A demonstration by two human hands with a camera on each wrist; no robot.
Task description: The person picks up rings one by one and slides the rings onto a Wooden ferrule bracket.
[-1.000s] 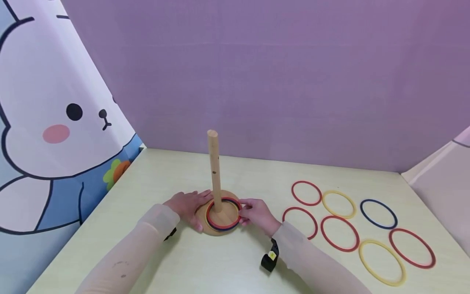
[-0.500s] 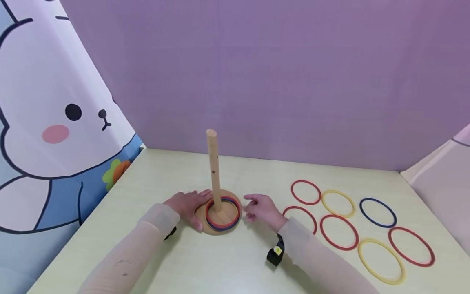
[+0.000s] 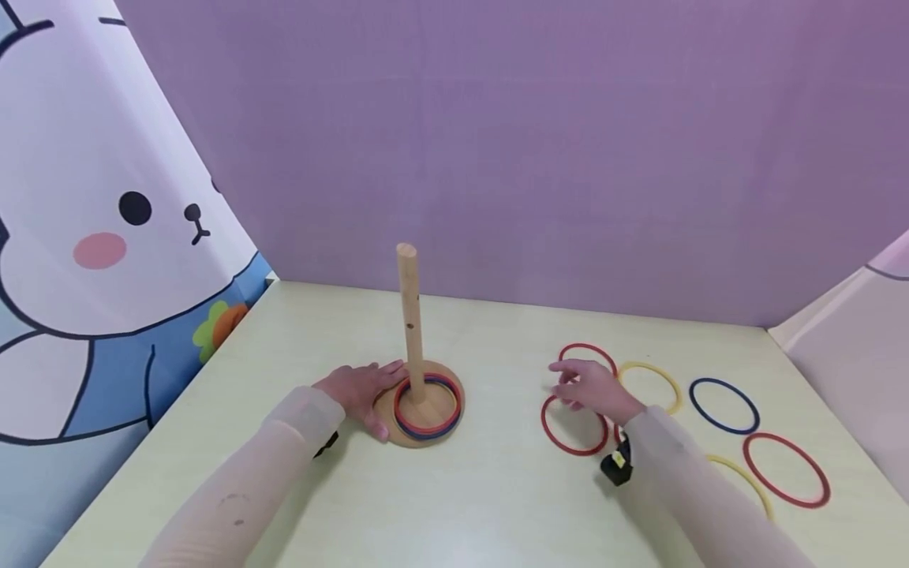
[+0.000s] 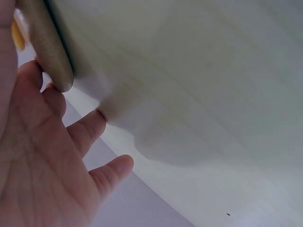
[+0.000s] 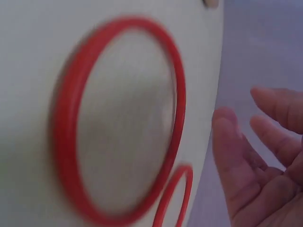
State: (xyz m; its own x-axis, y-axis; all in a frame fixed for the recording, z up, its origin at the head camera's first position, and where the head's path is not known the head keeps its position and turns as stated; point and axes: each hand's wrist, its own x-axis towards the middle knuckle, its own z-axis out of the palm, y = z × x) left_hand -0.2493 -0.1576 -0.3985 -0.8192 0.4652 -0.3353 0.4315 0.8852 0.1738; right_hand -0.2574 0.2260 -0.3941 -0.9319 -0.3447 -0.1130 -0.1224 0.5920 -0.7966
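Observation:
A wooden peg [image 3: 410, 323] stands upright on a round wooden base [image 3: 382, 416]. Red, blue and yellow rings lie stacked around the foot of the peg, with a red ring [image 3: 426, 433] on top. My left hand [image 3: 358, 394] rests at the base's left side, its fingertips against the disc edge in the left wrist view. Over to the right, my right hand [image 3: 595, 386] hovers above a flat red ring [image 3: 574, 452], holding nothing. Its thumb and fingers are spread apart in the right wrist view, beside that large red ring [image 5: 66, 127].
Behind my right hand lies another red ring [image 3: 588, 345]. Further right are a yellow ring [image 3: 642, 364], a blue ring [image 3: 724, 382], a red ring [image 3: 788, 442] and a second yellow ring [image 3: 746, 473], partly under the sleeve. A purple backdrop [image 3: 497, 158] borders the table.
My right hand has let go of the stacked rings at the peg and moved right, to above the loose red rings. My left hand stays on the base.

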